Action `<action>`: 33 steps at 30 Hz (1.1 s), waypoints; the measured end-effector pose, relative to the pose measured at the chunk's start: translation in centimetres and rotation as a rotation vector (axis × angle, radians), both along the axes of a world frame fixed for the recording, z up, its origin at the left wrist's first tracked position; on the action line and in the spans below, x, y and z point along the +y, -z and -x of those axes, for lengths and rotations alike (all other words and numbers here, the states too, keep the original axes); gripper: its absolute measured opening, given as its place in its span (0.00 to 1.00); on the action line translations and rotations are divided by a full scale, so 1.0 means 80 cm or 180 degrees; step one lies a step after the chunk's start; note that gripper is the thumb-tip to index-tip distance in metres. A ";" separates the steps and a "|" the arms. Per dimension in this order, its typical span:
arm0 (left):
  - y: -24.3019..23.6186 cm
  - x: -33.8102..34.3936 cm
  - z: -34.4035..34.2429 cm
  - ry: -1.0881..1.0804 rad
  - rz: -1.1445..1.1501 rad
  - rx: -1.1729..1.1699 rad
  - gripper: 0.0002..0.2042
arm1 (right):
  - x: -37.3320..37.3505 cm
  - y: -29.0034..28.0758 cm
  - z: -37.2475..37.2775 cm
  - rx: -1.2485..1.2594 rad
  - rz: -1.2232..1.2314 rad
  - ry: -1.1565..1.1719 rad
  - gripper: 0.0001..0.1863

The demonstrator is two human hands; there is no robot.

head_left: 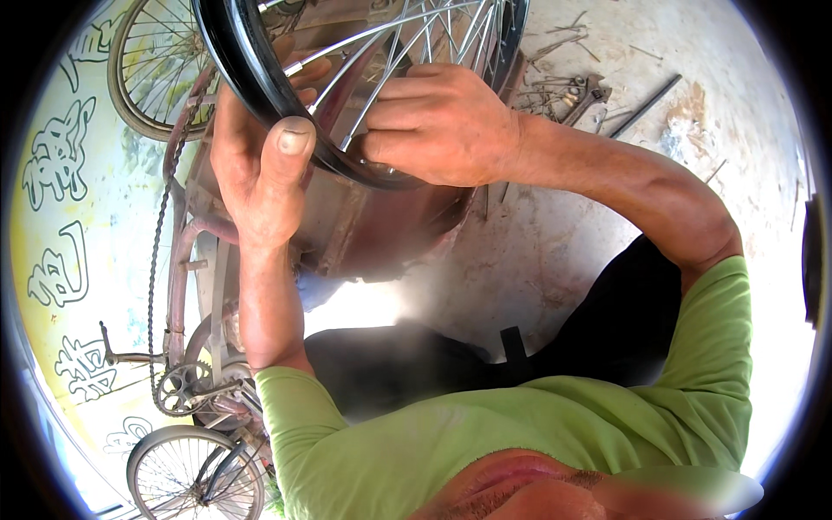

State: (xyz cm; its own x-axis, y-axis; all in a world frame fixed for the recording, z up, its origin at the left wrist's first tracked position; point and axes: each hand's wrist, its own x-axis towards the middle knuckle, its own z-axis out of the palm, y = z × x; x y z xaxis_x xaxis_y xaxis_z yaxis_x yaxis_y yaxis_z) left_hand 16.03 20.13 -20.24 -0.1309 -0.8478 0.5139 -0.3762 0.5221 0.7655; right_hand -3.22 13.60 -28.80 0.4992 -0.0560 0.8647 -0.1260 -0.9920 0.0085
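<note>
A spoked wheel with a glossy black rim (238, 65) stands before me at the top of the view, its upper part cut off. My left hand (260, 169) grips the rim from the left. Its thumb lies near the rim's outer edge, and its fingers reach behind, partly hidden. Silver spokes (373, 36) run from the rim toward the upper right. Inside the rim's near edge, my right hand (446, 126) is closed, with curled fingers among the spoke ends. What its fingertips pinch is hidden behind the hand.
Below the wheel is a dark red metal body (390, 221). A rusty cycle frame (178, 295) with chain stands left, by a painted wall (52, 208). Wrenches (585, 100) and a dark rod (646, 106) lie on the floor at right. Another spoked wheel (137, 468) is lower left.
</note>
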 end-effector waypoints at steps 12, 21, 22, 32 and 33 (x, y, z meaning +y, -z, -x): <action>-0.004 0.009 -0.001 -0.0130 0.0094 -0.0363 0.40 | -0.001 -0.036 0.030 -0.0386 0.0042 0.0160 0.08; -0.001 0.012 0.002 -0.0167 0.0043 -0.0317 0.40 | -0.004 -0.034 0.013 0.0146 -0.0268 -0.0216 0.09; 0.000 0.012 0.004 -0.0168 0.0033 -0.0249 0.40 | -0.004 -0.036 0.015 0.0328 -0.0383 -0.0221 0.09; 0.000 0.013 0.002 -0.0080 -0.0201 0.0015 0.42 | -0.008 -0.021 -0.007 0.0104 -0.0606 -0.0294 0.10; 0.001 0.013 0.001 -0.0095 -0.0180 0.0010 0.42 | -0.006 -0.023 -0.006 0.0160 -0.0658 -0.0280 0.11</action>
